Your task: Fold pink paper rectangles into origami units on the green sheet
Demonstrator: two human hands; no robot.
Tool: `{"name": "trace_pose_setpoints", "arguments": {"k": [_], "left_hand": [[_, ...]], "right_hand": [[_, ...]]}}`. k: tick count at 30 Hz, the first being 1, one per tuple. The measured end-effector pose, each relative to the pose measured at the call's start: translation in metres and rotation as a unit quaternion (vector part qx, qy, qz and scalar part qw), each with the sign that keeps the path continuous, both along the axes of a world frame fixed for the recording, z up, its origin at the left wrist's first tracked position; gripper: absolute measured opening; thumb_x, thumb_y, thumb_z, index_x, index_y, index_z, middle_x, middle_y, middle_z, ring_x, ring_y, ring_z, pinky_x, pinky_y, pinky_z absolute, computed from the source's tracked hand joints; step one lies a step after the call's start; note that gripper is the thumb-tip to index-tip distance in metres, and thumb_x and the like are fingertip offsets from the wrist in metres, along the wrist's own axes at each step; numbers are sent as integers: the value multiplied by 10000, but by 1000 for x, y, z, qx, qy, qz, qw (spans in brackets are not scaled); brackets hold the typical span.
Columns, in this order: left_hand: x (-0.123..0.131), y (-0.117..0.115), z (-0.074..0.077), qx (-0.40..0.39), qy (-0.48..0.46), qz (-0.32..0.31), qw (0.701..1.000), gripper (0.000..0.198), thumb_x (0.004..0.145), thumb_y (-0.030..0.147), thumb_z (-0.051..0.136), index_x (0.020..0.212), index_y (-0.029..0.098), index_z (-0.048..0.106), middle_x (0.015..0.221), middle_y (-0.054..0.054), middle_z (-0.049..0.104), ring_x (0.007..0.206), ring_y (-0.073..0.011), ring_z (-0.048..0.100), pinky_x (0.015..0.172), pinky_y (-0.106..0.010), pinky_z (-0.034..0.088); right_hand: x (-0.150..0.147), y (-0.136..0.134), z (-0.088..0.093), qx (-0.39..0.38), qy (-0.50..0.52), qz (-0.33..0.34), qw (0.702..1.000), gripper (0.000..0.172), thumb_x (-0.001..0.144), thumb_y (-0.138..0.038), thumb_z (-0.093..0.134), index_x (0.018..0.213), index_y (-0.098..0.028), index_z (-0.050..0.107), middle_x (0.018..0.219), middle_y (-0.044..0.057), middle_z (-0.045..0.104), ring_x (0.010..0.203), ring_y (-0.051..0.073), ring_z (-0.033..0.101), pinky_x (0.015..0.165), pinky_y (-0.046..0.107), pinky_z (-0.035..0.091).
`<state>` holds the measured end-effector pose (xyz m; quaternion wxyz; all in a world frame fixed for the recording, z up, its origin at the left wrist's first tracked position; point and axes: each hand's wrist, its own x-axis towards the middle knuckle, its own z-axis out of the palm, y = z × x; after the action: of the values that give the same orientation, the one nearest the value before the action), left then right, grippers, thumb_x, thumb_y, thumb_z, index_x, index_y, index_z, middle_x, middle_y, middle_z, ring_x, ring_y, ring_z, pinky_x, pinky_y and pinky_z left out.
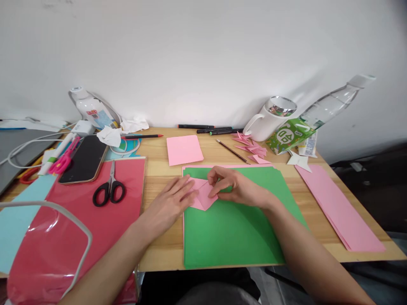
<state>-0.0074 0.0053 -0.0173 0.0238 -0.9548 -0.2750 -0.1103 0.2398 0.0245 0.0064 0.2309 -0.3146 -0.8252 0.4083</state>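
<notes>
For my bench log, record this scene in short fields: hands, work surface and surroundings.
Left hand: laid on folded pink paper, left part
Right hand: curled, touching its right part
Under the paper: green sheet
Beyond the hands: pink square, pencil
Left side: black-handled scissors, phone
Right side: pink strips

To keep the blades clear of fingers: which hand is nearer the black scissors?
Left. The left hand lies right of the black scissors, on the folded pink paper; the right hand is farther right, at the paper's other edge.
</notes>
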Motion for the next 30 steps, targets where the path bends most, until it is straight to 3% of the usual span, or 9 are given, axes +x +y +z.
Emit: {"name": "trace_pose_setpoints", "arguments": {"k": [3,7,11,15,18,22,30], "left_hand": [[2,-1,4,11,-32,-1,999,373,919,321,488,1244,145,533,1354,-134,517,1349,-277,342,1076,-492,351],[0,-2,5,16,-70,-34,997,270,941,176,431,1160,132,582,1286,-103,584,1325,-251,386,1062,-461,387],[-3,-2,1,-3,-64,-61,996,302,959,154,346,1111,104,602,1201,-117,637,1233,-250,499,988,-445,477],[-2,-2,-2,-20,-57,-78,995,314,946,112,337,1111,82,602,1213,-156,622,1211,-250,522,969,-418,502],[0,-3,-2,-24,-58,-77,995,304,942,113,352,1126,65,589,1237,-166,604,1228,-259,507,973,-424,504],[2,-4,0,-29,-80,-70,994,268,944,136,379,1063,76,611,1180,-147,638,1207,-249,526,976,-417,506],[4,-13,9,-50,-113,-80,989,262,947,167,394,1032,95,632,1038,-111,686,1059,-213,614,893,-359,556]], "right_hand": [[-3,-1,3,98,-30,4,995,134,798,-92,626,787,-177,727,866,56,609,790,151,538,702,288,456],[-5,-5,7,160,-80,-6,984,130,785,-89,639,793,-185,727,853,62,671,826,184,534,696,298,437],[-7,-9,6,99,-113,38,988,116,823,-147,630,844,-198,733,855,44,689,770,151,595,680,264,440],[-10,-7,1,-30,-71,81,994,69,790,-187,679,835,-162,725,823,40,695,707,129,620,649,228,460],[-10,-4,-4,-109,-39,24,993,122,728,-238,736,736,-128,683,712,23,661,606,114,586,568,214,452],[-10,-1,-9,-143,-44,-63,987,197,681,-267,762,684,-131,619,617,-17,585,544,90,505,497,199,399],[-14,-3,-8,-156,-40,-77,984,137,753,-231,662,785,-157,551,638,-36,546,549,76,464,503,185,382]]}}
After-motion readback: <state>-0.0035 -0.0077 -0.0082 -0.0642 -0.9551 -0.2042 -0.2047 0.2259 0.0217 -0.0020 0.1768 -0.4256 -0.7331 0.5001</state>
